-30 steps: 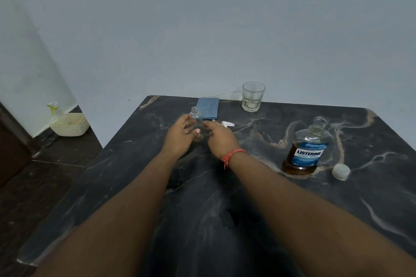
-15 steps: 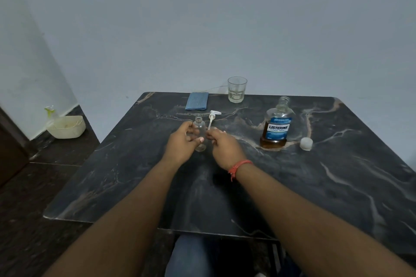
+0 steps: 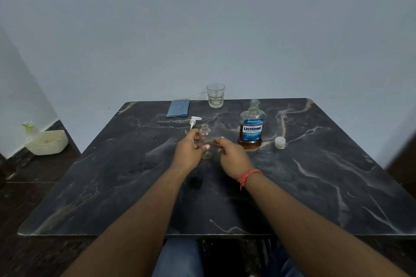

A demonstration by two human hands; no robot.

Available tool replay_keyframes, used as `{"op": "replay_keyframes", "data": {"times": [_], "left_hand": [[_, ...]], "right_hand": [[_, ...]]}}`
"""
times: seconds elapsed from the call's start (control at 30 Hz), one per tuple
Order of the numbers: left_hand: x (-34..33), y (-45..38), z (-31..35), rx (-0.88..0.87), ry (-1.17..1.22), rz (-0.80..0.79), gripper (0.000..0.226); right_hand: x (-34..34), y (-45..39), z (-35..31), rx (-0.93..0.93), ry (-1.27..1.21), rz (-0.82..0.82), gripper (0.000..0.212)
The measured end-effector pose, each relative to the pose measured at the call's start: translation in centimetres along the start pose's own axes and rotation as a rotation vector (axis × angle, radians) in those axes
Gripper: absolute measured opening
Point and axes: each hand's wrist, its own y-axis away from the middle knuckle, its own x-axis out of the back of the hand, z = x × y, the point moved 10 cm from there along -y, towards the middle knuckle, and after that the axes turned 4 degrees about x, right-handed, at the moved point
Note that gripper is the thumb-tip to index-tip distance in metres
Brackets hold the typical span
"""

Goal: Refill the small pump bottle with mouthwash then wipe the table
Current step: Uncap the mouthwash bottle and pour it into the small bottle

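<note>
A small clear pump bottle (image 3: 206,136) stands open on the dark marble table (image 3: 315,186), and my left hand (image 3: 191,153) grips its body. Its white pump head (image 3: 194,121) lies on the table just behind my left hand. My right hand (image 3: 231,156) hovers just right of the small bottle with loosely curled fingers and nothing in it. The Listerine mouthwash bottle (image 3: 251,129), uncapped and partly filled with amber liquid, stands further right. Its white cap (image 3: 280,142) rests beside it. A folded blue cloth (image 3: 178,108) lies at the far edge.
A drinking glass (image 3: 215,95) stands at the table's far edge near the wall. On the floor to the left sits a cream tub (image 3: 48,145) with a spray bottle (image 3: 29,128) behind it. My knees show below the table's near edge.
The pump head has left my right hand and now lies on the table behind my left hand. My right hand has drawn back empty. The view has pulled back from the table.
</note>
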Motion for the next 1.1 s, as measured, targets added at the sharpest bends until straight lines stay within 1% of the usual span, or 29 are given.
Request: {"op": "replay_keyframes", "data": {"times": [0.07,0.17,0.27,0.33,0.37,0.43,0.53,0.63,0.7,0.8,0.9,1.0,1.1], "left_hand": [[-0.2,-0.4,0.1,0.001,-0.003,0.007,0.029],[-0.4,-0.8,0.0,0.003,-0.014,-0.001,0.029],[-0.4,-1.1,-0.2,-0.001,-0.027,-0.008,0.032],[-0.4,-1.3,-0.4,0.001,-0.021,-0.011,0.032],[-0.5,-1.3,-0.5,0.006,-0.016,-0.014,0.033],[-0.6,-1.4,-0.7,0.014,-0.009,-0.018,0.033],[-0.8,-1.5,-0.7,0.022,0.01,-0.023,0.036],[-0.8,-1.6,-0.7,0.024,0.006,-0.023,0.039],[-0.8,-1.6,-0.7,0.024,0.013,-0.026,0.036],[-0.9,-1.7,-0.7,0.026,0.014,-0.028,0.036],[-0.9,-1.8,-0.7,0.028,0.013,-0.027,0.043],[-1.0,-1.9,-0.9,0.027,0.018,-0.029,0.044],[-1.0,-2.1,-1.2,0.03,0.014,-0.028,0.044]], "right_hand": [[1.8,-0.1,1.0,-0.026,-0.061,0.102,0.035],[6.1,0.7,2.6,-0.038,-0.131,0.37,0.025],[10.1,2.3,5.1,-0.085,-0.194,0.608,0.024],[11.9,2.9,6.9,-0.132,-0.235,0.694,0.028],[12.5,3.0,7.7,-0.158,-0.244,0.708,0.033],[12.9,2.5,9.1,-0.21,-0.261,0.654,0.047],[12.0,0.6,10.1,-0.223,-0.317,0.412,0.065],[10.7,-0.8,10.1,-0.218,-0.407,0.199,0.072],[10.2,-1.5,10.1,-0.23,-0.45,0.126,0.068],[9.9,-2.1,9.9,-0.239,-0.517,0.094,0.057],[9.3,-2.4,10.0,-0.255,-0.551,0.087,0.051],[8.7,-2.5,10.0,-0.258,-0.6,0.082,0.042],[8.0,-2.5,9.7,-0.235,-0.631,0.065,0.043]]}}
